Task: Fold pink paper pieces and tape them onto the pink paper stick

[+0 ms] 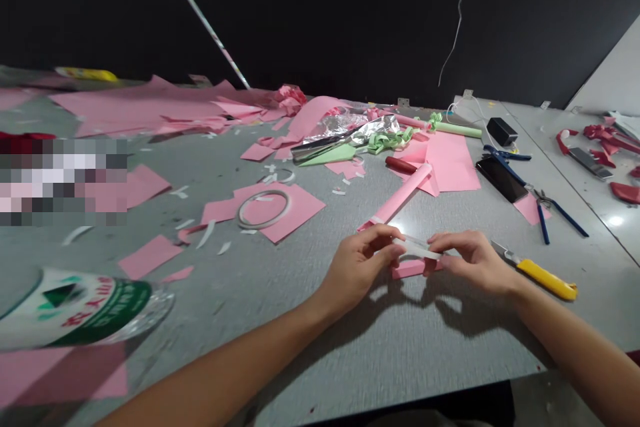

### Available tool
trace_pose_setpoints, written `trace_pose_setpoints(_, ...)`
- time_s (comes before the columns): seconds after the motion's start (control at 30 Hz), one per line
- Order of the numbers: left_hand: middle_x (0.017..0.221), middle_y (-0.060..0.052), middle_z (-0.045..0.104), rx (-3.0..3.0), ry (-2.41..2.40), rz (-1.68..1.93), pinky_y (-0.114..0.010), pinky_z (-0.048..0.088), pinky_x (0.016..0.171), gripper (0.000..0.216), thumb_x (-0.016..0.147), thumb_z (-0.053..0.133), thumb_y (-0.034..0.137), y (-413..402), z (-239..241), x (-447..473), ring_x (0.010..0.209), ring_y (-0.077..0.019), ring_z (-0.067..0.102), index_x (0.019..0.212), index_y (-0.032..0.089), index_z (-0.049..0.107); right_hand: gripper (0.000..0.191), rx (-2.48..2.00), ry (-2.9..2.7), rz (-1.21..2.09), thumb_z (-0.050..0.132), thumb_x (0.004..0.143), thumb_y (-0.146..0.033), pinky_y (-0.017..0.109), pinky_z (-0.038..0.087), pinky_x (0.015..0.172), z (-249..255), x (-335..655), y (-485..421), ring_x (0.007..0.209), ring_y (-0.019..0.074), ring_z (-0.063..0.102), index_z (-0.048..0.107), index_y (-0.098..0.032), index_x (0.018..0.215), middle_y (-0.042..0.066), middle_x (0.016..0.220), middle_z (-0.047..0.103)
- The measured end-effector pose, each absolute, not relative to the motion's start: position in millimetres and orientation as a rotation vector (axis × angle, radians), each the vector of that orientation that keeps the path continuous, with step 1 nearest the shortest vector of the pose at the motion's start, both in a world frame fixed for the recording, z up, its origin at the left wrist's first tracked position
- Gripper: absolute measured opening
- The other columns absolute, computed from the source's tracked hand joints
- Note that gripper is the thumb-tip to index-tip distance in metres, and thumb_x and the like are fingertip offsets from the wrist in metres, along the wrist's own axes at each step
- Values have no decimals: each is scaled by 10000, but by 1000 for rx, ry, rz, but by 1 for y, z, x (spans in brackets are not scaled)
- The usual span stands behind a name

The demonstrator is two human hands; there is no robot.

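Note:
Between my two hands a short whitish strip (pixel 416 251), which looks like double-sided tape, is stretched just above the table. My left hand (pixel 357 263) pinches one end between thumb and fingers. At the other end, the thumb and fingertips of my right hand (pixel 473 261) are closed on it. Right below the strip lies a small pink paper piece (pixel 409 269), partly covered by my right fingers. A rolled pink paper tube (pixel 403 195) points away from my left fingertips. Beside my right hand rests a yellow-handled utility knife (pixel 547 279).
Pliers (pixel 544 203), a black phone (pixel 503 177) and a black adapter (pixel 502 131) are at the right. Left of centre, a tape roll (pixel 263 223) lies on pink paper (pixel 303 210). A water bottle (pixel 95 307) lies at the lower left. Silver foil (pixel 345 128) and green paper curls (pixel 393 140) sit farther back.

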State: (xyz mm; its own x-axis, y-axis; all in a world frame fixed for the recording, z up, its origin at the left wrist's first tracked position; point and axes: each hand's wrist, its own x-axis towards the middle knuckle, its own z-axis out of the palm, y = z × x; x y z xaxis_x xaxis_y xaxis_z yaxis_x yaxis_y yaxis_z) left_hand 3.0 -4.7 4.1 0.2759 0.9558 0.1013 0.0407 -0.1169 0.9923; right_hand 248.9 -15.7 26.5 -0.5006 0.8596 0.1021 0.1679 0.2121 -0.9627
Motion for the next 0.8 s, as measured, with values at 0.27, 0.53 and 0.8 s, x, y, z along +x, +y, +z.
trace_pose_setpoints(0.27,659,45,601,1764,1030,1035,-263,423,595,226,937,714,349,-11,16,-2,566,-118,499,1089,200,787,163,-947,-1747,1379,665,933,-296,418,593,852,21,245,-20,795,231,728,801,-208,955,50,750,791)
trace_pose_setpoints(0.53,688,23,572,1612,948,926,-266,392,588,267,937,695,449,-13,9,0,626,-142,504,878,190,669,227,-847,-1835,1345,644,921,-311,579,426,1199,21,247,-16,722,229,703,841,-236,1004,28,756,812)
trace_pose_setpoints(0.8,831,-35,686,1794,1008,914,-298,488,661,268,1064,522,411,-10,8,-3,710,-178,608,1032,199,683,196,-862,-1775,1378,663,938,-295,539,518,1099,19,250,-14,806,247,714,834,-217,994,48,777,818)
